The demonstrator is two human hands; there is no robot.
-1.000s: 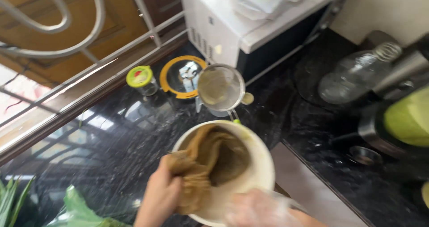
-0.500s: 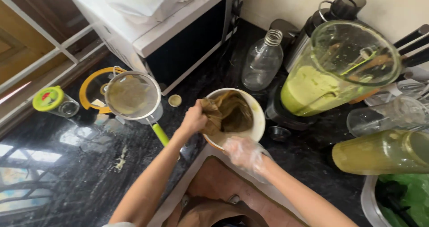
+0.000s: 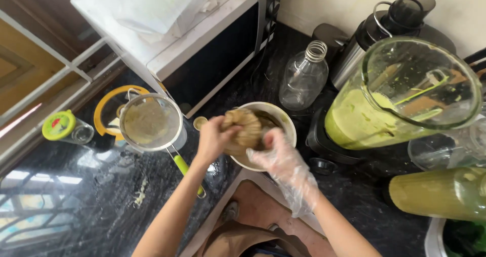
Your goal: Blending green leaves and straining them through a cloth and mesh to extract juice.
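Observation:
My left hand (image 3: 212,138) grips a bunched brown cloth (image 3: 243,128) and holds it over a white bowl (image 3: 283,119) on the black counter. My right hand (image 3: 283,158), in a clear plastic glove, presses against the cloth from the right, at the bowl's near rim. The cloth is twisted into a ball above the bowl. Left of the bowl lies a round metal sieve (image 3: 150,123) with a green handle (image 3: 185,168).
A blender jug (image 3: 400,100) with green liquid stands to the right, with a clear empty bottle (image 3: 304,77) behind the bowl. A white microwave (image 3: 202,39) is at the back, a green-lidded jar (image 3: 66,128) at the left, and a jug of green juice (image 3: 440,194) at the right.
The view swung right, bringing the blender into sight. The cloth, which lay spread inside the bowl, is now gathered into a ball and lifted between both hands.

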